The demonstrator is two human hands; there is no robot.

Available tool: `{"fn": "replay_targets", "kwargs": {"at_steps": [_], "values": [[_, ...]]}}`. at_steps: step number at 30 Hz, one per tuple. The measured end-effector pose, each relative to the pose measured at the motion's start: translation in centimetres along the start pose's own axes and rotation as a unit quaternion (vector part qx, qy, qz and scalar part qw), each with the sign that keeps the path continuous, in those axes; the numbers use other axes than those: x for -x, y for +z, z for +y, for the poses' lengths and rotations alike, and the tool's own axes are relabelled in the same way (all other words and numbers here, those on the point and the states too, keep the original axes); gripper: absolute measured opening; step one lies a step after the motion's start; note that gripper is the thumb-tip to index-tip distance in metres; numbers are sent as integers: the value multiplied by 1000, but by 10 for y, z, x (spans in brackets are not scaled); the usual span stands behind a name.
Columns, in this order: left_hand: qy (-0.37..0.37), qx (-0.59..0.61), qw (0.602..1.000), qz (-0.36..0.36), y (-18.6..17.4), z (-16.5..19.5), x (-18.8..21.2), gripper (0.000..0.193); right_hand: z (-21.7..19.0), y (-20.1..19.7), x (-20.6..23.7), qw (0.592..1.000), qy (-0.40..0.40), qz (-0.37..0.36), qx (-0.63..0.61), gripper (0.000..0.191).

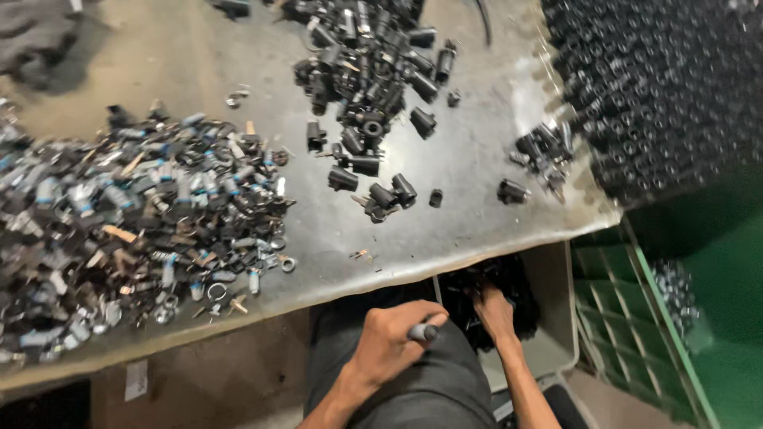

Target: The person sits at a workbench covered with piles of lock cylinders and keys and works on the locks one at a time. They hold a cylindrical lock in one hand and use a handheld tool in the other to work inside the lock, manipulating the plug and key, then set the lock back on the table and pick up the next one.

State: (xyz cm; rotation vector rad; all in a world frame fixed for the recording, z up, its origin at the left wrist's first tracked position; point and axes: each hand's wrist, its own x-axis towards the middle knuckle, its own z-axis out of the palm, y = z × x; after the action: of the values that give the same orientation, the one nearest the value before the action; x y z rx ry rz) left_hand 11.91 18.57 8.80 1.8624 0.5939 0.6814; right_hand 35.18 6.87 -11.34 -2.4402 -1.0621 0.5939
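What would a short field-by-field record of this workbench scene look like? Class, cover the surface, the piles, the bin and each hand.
surface: worn metal table
left pile: mixed small silvery and dark parts
centre pile: black cylindrical parts
right: dense stack of black parts
bin: pale tray below the table edge, holding black parts
left hand: closed around a small grey cylinder
right hand: reaching into the tray's black parts

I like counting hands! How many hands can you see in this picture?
2. The left hand is below the grey metal table, gripping a small grey cylinder. The right hand reaches into a bin of black parts.
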Motion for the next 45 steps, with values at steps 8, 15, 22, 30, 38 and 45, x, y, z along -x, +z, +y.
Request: {"fn": "replay_targets", "kwargs": {"at_steps": [8, 15, 22, 30, 38, 45], "values": [[-44, -18, 998, 33, -9, -12, 8, 10, 17, -13, 16, 999, 27, 17, -33, 34], [-78, -22, 996, 34, -14, -10, 7, 11, -12, -43, 16, 966, -105, 197, 128, 79], [-31, -27, 998, 51, -18, -6, -3, 10, -102, -144, 35, 942, -55, -253, -213, 33], [9, -53, 997, 62, -20, 11, 14, 10, -213, -139, -26, 946, -279, 160, -38, 49], [-62, -36, 991, 114, -24, -6, 50, 10, -217, -134, -26, 963, -220, 43, -152, 36], [-273, 460, 837, 116, -30, -25, 51, 44, -247, -131, 39, 881, -424, -46, -205, 54]]}}
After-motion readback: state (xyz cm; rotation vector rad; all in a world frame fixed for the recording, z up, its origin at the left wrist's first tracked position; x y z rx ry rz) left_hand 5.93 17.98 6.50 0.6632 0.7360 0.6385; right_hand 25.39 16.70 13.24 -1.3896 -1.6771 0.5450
